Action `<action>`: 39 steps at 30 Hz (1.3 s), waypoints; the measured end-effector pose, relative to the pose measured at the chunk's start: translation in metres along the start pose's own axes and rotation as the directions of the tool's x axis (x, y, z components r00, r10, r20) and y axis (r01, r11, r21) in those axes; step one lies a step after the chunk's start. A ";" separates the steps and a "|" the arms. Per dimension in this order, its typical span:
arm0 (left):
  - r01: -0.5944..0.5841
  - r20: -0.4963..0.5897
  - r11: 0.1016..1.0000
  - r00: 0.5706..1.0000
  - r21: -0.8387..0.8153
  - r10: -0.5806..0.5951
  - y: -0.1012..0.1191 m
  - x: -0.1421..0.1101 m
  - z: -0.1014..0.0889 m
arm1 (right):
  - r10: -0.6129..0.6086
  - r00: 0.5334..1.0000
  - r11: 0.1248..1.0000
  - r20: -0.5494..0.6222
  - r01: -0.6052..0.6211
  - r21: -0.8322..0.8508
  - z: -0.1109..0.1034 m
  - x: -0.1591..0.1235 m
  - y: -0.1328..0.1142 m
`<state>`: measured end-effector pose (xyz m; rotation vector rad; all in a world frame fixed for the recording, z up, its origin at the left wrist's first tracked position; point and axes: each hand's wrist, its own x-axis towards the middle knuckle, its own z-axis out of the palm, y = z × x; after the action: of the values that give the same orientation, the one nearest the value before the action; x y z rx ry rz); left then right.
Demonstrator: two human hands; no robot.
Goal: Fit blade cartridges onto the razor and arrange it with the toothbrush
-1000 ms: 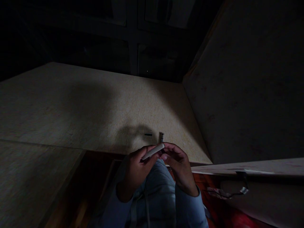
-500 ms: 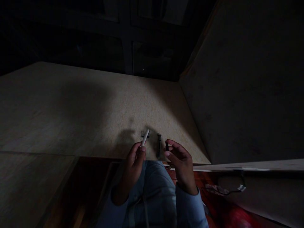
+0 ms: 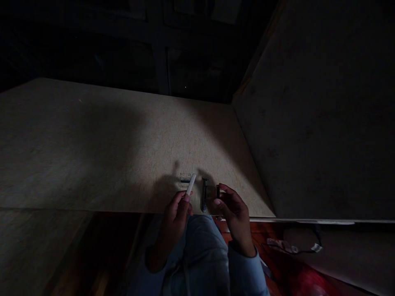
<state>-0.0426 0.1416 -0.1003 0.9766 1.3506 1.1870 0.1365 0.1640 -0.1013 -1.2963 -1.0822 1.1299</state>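
Note:
A slim white stick with a rounded tip (image 3: 191,184) points up and away from my left hand (image 3: 176,216), pinched between thumb and fingers. My right hand (image 3: 236,209) grips a small dark bar-shaped piece (image 3: 218,191) upright between thumb and fingertips; its kind is too dark to make out. On the tabletop between the hands lies a dark razor (image 3: 204,194), head pointing away from me, touched by neither hand. Just beyond my left hand sits a small clear case (image 3: 185,180) with a dark blue-green strip inside, its right side close to the stick.
The pale tabletop (image 3: 173,131) runs off to the left, and a wall (image 3: 308,135) closes in its right side. Dark framed panes (image 3: 160,61) stand behind it. Below right, a cable with a white tag (image 3: 316,247) hangs near red cloth (image 3: 302,275).
The view has shifted slightly, and the clear case now shows more fully beside the white stick. Both hands keep their holds, with only small movements.

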 end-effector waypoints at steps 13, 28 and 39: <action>-0.001 0.083 0.998 0.997 0.067 -0.005 -0.007 0.001 0.021 | -0.195 0.979 0.942 0.059 0.203 -0.267 -0.024 0.013 0.043; -0.160 0.033 0.979 0.987 0.128 0.157 0.009 0.003 0.044 | -0.190 0.977 0.976 0.095 0.199 -0.093 -0.031 0.013 0.034; -0.361 0.180 0.863 0.931 0.353 0.316 0.033 0.036 0.103 | -0.202 0.969 0.978 0.141 0.192 0.080 -0.036 0.014 0.028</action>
<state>0.0528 0.1967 -0.0709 1.5955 1.3794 1.1189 0.1735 0.1719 -0.1295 -1.0402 -1.2446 1.1148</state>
